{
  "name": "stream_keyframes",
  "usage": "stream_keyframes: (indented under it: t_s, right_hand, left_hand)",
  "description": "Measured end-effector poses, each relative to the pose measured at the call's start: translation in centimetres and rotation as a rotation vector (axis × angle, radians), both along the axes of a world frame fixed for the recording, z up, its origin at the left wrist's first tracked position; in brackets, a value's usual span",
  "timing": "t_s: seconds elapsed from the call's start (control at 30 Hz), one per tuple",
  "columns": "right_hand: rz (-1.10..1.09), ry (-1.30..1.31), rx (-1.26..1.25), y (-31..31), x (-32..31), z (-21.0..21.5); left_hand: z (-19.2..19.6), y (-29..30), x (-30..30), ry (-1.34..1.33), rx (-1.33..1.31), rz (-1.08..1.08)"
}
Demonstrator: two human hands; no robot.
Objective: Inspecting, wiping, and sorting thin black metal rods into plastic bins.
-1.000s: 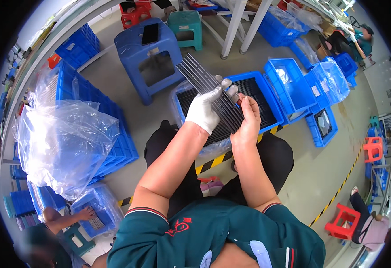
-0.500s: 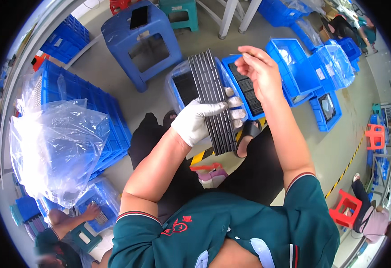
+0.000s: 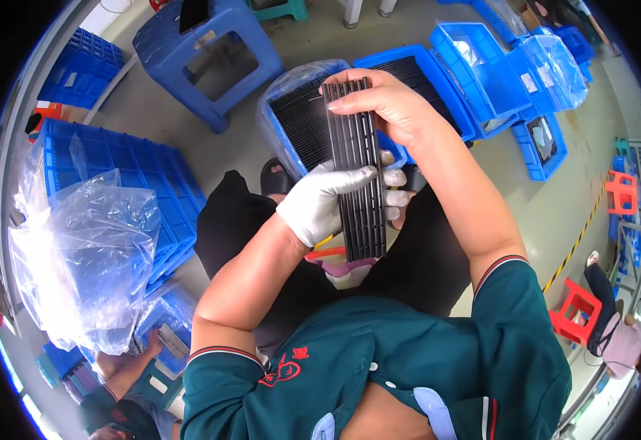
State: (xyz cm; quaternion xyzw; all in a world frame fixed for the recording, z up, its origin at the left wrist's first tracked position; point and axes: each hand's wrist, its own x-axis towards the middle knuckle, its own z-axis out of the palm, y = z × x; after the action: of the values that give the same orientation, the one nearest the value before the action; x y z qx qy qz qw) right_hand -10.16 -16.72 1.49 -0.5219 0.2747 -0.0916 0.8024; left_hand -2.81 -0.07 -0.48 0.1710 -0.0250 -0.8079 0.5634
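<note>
My left hand (image 3: 317, 202), in a white glove, is wrapped round a bundle of long, thin black slotted strips (image 3: 357, 169) laid side by side. The thumb lies across their front, and the gloved fingertips come out at the right edge. At the bundle's far end my bare right hand (image 3: 386, 103) is closed round the strips' tips. A short thin thing sticks out left of its fingers, too small to name. Beneath the bundle stands a blue crate (image 3: 276, 132) lined with clear plastic, holding rows of similar dark strips. Another blue crate (image 3: 445, 81) with dark strips lies behind my right hand.
A blue stool (image 3: 155, 55) bearing a dark flat device (image 3: 193, 13) stands far left. Stacked blue crates (image 3: 166, 169) with a clear plastic bag (image 3: 93, 257) are at my left. More blue bins (image 3: 474, 66) stand far right. A co-worker (image 3: 119, 400) sits at the lower left.
My right hand has moved left from above the far crate and closed on the strips' far end. The bundle has turned more upright in the view, and the view has shifted.
</note>
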Motion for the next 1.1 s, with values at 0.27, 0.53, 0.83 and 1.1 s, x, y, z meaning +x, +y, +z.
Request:
stream_keyframes:
  t_s: [0.27, 0.53, 0.83, 1.1]
  right_hand:
    - [-0.013, 0.032, -0.134, 0.4, -0.1, 0.5]
    - [-0.048, 0.014, -0.119, 0.5, -0.7, 0.5]
    - [-0.069, 0.021, -0.167, -0.2, -1.8, 0.9]
    - [-0.044, 0.046, -0.178, -0.6, -2.1, 0.7]
  left_hand:
    - [0.3, 0.1, 0.0, -0.034, 0.010, -0.001]
    - [-0.2, 0.0, -0.5, -0.046, -0.005, -0.005]
    - [-0.5, -0.4, -0.7, -0.014, -0.016, 0.018]
    - [-0.5, -0.4, -0.2, -0.107, 0.027, 0.034]
